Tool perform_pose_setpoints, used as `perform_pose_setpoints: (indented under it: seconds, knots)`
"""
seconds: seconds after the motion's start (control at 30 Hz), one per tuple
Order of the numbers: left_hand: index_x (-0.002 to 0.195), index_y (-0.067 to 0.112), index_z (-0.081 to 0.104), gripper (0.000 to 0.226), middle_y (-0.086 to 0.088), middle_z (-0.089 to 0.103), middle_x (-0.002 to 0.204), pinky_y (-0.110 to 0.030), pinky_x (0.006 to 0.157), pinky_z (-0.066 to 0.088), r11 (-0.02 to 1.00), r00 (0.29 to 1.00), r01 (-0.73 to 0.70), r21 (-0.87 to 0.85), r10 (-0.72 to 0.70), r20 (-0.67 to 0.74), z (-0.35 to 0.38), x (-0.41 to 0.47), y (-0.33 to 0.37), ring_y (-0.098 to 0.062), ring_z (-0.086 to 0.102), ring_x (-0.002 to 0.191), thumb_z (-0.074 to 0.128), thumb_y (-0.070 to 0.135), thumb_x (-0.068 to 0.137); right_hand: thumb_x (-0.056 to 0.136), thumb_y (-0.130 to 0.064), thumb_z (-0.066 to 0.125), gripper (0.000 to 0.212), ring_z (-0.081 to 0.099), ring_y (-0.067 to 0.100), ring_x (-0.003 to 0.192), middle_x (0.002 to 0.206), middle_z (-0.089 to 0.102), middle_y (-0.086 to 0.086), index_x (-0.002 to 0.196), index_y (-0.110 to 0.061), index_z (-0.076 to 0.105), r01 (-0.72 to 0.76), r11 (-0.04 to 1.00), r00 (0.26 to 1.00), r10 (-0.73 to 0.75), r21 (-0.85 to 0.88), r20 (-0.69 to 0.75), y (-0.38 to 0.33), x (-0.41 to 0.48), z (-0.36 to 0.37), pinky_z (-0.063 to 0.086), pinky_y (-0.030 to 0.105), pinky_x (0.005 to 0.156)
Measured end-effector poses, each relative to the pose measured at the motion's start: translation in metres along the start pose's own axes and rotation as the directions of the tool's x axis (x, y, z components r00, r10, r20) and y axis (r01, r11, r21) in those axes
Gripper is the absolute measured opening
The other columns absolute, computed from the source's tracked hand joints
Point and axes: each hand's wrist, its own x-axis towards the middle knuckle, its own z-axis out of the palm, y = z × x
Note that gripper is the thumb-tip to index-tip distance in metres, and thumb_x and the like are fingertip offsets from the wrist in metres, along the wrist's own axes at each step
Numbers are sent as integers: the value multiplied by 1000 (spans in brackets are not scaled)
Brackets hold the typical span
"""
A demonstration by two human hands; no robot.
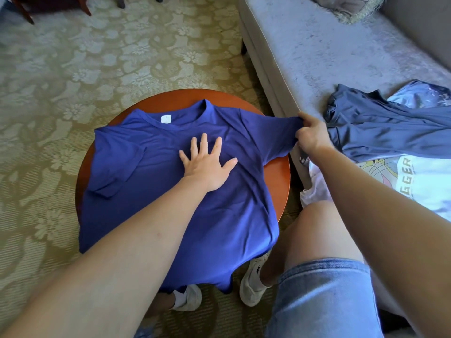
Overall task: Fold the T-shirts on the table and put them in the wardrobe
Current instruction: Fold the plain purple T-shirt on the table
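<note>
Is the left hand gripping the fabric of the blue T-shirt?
No, the left hand lies flat on the blue T-shirt with fingers spread; the right hand grips its sleeve.

1. Premises are presenting as a domestic living room.
2. Floral-patterned carpet point(97, 69) is covering the floor.
3. Grey sofa point(329, 52) is standing beside a round wooden table point(170, 98), a fringed cushion point(349, 8) lying on the sofa.

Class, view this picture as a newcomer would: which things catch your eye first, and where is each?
A blue T-shirt lies spread over the round wooden table in the middle. The left hand presses flat on its chest, while the right hand grips one sleeve, stretched towards the sofa. On the sofa at right lie a grey-blue garment and a white printed shirt.
</note>
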Motion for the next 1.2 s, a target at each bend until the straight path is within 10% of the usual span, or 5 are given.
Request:
perform_pose_setpoints:
  seconds: [0.2, 0.4, 0.77, 1.03, 1.2]
  knots:
    - [153, 35, -13, 79, -3, -28, 159, -64, 113, -10, 999, 997, -10, 53, 6, 80, 3, 12, 17, -31, -26, 146, 17, 75, 91, 87, 14, 36, 63, 56, 23, 120, 141, 51, 10, 146, -7, 39, 3, 991, 997, 7, 136, -77, 8, 9, -10, 54, 25, 81]
    - [153, 35, -14, 78, -5, -27, 160, -65, 112, -10, 997, 999, -9, 76, 6, 40, 8, 17, 21, -31, -26, 146, 11, 75, 90, 97, -12, 50, 40, 49, 8, 55, 87, 51, 2, 136, -17, 43, -152, 969, 986, 161, 192, -32, 38, 11, -5, 40, 24, 57]
    - [154, 35, -6, 77, -3, -20, 162, -61, 114, -11, 1000, 999, -26, 13, 26, -28, 9, 14, 16, -27, -22, 147, 17, 73, 92, 101, -49, 36, 39, 58, 17, 74, 120, 57, 2, 135, -29, 39, -432, 865, 889, 360, 256, 283, 38, -18, 25, 43, 23, 57]
    - [156, 30, 4, 68, -3, -11, 163, -58, 117, -6, 990, 966, 142, 9, -137, -221, -7, -12, -61, -25, -15, 149, 23, 61, 98, 86, 0, 47, 52, 50, 25, 128, 137, 56, 13, 138, -7, 53, 69, 987, 994, -81, -145, -77, -10, -15, 32, 37, 29, 108]
    - [156, 29, 5, 71, -5, -9, 164, -60, 117, -3, 937, 924, 348, 6, -342, -169, -10, -35, -124, -28, -12, 149, 26, 62, 97, 82, -6, 52, 51, 52, 40, 113, 132, 52, 14, 133, -12, 52, 562, 511, 821, -444, -651, 360, -38, -53, 64, 45, 42, 92]
